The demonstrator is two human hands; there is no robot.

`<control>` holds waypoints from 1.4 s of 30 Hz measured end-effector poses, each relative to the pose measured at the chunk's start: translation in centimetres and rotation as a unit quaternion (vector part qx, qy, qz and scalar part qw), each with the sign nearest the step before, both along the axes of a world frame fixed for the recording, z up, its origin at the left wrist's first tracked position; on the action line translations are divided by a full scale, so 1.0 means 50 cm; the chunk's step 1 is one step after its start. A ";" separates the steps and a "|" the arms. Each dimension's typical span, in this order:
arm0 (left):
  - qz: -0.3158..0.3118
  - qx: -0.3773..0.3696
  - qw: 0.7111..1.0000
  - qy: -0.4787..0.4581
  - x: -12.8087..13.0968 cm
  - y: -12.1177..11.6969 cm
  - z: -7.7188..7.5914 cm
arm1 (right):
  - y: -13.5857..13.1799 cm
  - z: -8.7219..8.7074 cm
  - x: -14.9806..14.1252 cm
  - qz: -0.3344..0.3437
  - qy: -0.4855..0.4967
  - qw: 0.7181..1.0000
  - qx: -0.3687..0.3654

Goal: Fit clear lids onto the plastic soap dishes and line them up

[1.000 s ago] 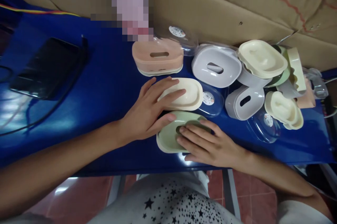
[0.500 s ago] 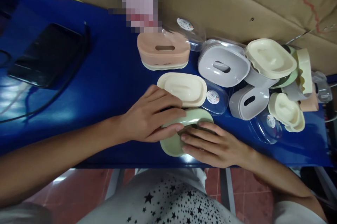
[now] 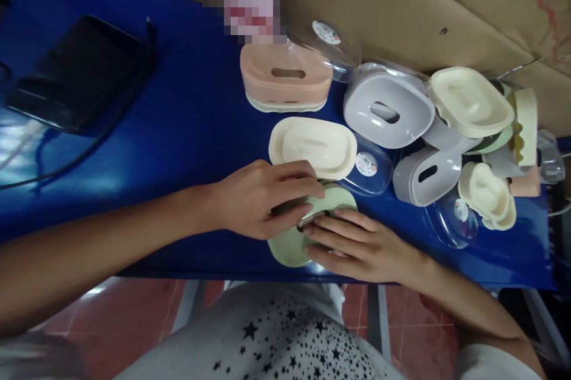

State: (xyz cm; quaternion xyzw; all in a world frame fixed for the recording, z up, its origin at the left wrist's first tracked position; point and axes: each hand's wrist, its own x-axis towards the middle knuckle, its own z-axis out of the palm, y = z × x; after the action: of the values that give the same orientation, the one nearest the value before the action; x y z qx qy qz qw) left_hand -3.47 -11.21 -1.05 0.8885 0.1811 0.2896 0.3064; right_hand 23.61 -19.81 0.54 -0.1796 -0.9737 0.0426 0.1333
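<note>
A light green oval plastic piece with a slot (image 3: 285, 250) lies near the front edge of the blue table. My right hand (image 3: 368, 246) rests on its right side, fingers stretched out flat across the surface. From the left, my left hand (image 3: 261, 198) reaches over the same piece, its fingers spread and the fingertips by the slot. Both hands cover much of the green piece. Just behind it sits a cream oval tray (image 3: 314, 145), close to the left fingers. A clear lid with a round sticker (image 3: 375, 178) lies partly beside that tray.
A peach slotted box (image 3: 285, 79) stands farther back, and grey slotted boxes (image 3: 388, 109) are to the right. Small cream trays (image 3: 484, 190) and another clear lid (image 3: 450, 222) lie farther right. A black phone-like device (image 3: 75, 74) with cables is at the left.
The left hand has shifted slightly toward me over the green piece, baring more of the cream tray. The right hand stays about where it was. The camera view has shifted a little.
</note>
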 end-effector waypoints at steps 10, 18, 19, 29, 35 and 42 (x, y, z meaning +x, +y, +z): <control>0.056 0.001 0.997 0.053 0.008 0.000 -0.005 | 0.003 -0.006 0.008 0.002 -0.002 1.000 -0.019; 0.017 0.040 0.998 0.045 0.003 0.003 -0.006 | 0.028 0.032 0.057 -0.238 -0.026 0.969 0.062; 0.008 0.050 0.998 0.041 0.004 0.004 -0.007 | 0.032 0.033 0.058 -0.283 -0.063 0.955 0.068; 0.042 0.072 0.993 0.081 0.002 0.018 -0.002 | 0.032 0.026 0.065 -0.321 -0.031 0.946 0.019; 0.124 0.001 0.988 0.093 0.001 0.019 -0.003 | 0.027 0.027 0.075 -0.257 0.107 0.960 -0.032; 0.082 -0.112 0.990 0.022 -0.005 0.034 -0.018 | 0.024 0.005 0.050 -0.145 0.033 0.986 -0.081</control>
State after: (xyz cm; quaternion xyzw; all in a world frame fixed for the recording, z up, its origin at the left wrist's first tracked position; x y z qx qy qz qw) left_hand -3.73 -9.52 -1.96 0.8369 0.2913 0.2724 0.3750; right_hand 26.10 -18.62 0.78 -0.3278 -0.9257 0.1074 0.1550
